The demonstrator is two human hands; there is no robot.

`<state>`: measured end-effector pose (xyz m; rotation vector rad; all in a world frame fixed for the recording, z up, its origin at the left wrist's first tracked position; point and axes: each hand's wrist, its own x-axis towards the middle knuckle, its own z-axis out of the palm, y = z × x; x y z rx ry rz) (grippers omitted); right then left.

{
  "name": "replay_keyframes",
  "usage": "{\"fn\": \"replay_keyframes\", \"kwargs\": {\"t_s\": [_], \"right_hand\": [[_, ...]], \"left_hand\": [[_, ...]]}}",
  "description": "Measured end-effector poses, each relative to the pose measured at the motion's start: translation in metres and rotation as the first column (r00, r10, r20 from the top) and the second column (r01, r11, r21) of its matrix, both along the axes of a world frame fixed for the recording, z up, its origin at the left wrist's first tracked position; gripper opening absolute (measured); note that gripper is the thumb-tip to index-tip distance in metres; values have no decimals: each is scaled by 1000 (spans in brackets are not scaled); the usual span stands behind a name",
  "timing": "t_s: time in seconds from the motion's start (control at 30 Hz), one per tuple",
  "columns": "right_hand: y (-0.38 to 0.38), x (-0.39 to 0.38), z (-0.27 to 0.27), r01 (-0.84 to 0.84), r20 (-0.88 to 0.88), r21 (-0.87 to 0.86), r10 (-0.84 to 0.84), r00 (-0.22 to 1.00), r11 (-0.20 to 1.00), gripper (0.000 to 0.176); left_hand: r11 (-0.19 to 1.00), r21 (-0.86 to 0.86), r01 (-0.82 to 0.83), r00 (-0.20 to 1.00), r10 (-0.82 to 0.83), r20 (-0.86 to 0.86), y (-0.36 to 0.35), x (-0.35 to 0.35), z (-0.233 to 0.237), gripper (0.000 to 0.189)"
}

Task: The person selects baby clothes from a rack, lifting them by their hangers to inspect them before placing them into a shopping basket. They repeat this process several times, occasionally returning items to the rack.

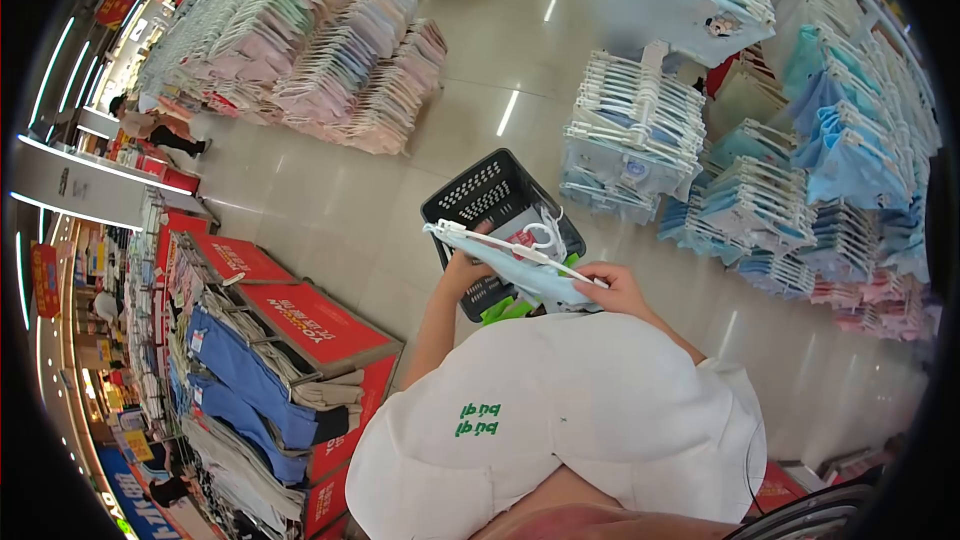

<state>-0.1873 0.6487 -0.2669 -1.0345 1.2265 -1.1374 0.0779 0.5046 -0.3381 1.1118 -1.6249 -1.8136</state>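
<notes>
Left hand (463, 271) and right hand (608, 289) are both hanging onto a white hanger (520, 253) with a pale blue garment (528, 278), right over a dark basket (457, 202).

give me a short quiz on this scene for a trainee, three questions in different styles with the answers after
1. True or false: the left hand and the right hand are both on the white hanger.
2. What colour is the garment on that hanger?
a) red
b) light blue
c) black
3. Fill in the blank: the wall of the dark basket is pierced with rows of ____.

Key: 1 true; 2 b; 3 holes
</notes>
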Motion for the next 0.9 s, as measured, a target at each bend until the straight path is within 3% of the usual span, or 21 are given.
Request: {"fn": "replay_keyframes", "kwargs": {"t_s": [0.03, 0.17, 0.23, 0.33, 0.37, 0.43, 0.47, 0.53, 0.57, 0.63, 0.77, 0.83, 0.9], "right_hand": [[-2, 8, -2, 8, -3, 9, -8, 1000, 1000, 21], [-12, 33, -25, 116, 149, 185, -145, 978, 976, 21], [-19, 42, -55, 230, 218, 268, -292, 931, 936, 22], [-36, 44, -91, 279, 175, 312, -344, 923, 908, 25], [-44, 46, -113, 348, 89, 244, -378, 922, 905, 27], [-64, 45, -135, 343, 15, 253, -358, 933, 905, 28], [-74, 44, -144, 340, -60, 255, -336, 940, 905, 30], [-97, 43, -162, 279, -188, 287, -231, 955, 917, 30], [-108, 43, -176, 281, -193, 299, -230, 954, 912, 30], [-131, 45, -214, 276, -439, 312, -120, 891, 909, 27], [-172, 49, -266, 307, -512, 358, -90, 854, 882, 24], [-188, 50, -282, 321, -726, 248, -44, 686, 914, 20], [-203, 46, -308, 351, -727, 301, -25, 686, 887, 19]], "left_hand": [[997, 73, 33, 999, -35, 33, 2, 2, 11, 62], [969, 234, -81, 996, 73, 41, 9, 40, -27, 46], [914, 284, -291, 948, 235, 214, 10, 57, -47, 34], [875, 301, -379, 923, 337, 184, 12, 68, -66, 29], [873, 306, -379, 923, 334, 188, 9, 71, -74, 29], [742, 470, -478, 858, 508, 71, 1, 77, -92, 25], [734, 481, -479, 858, 507, 82, 0, 81, -98, 25], [484, 743, -462, 698, 715, -32, -4, 91, -107, 22], [467, 759, -454, 701, 713, -18, -3, 101, -114, 21], [430, 782, -452, 695, 719, 7, 5, 120, -121, 22], [242, 809, -535, 603, 781, 166, 47, 163, -139, 22], [142, 804, -578, 556, 790, 260, 73, 181, -135, 21], [76, 794, -603, 520, 792, 319, 100, 196, -137, 20]]}}
